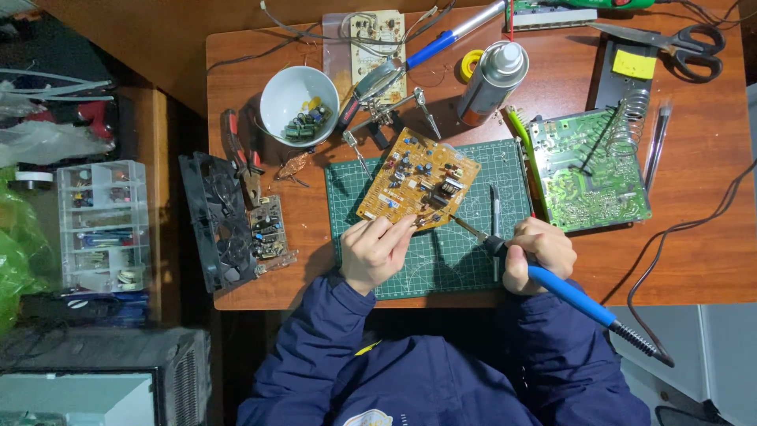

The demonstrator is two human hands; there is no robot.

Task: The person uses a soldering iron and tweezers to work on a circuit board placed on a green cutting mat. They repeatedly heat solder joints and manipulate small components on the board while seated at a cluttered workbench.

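A tan circuit board (418, 177) with many small parts lies tilted on a green cutting mat (473, 268). My left hand (377, 251) grips the board's near edge, fingers curled on it. In my right hand (538, 252) is a blue-handled soldering iron (568, 290); its metal tip (465, 227) points left and reaches the board's near right corner. The iron's black cord trails off to the lower right.
A white bowl (274, 93) of small components, a helping-hand clamp (378, 110), a spray can (490, 83), a green circuit board (587, 170) with a coil iron stand (627, 126), scissors (670, 43), pliers (240, 158), a black fan (214, 221) and a small-parts organiser (101, 225) surround the mat.
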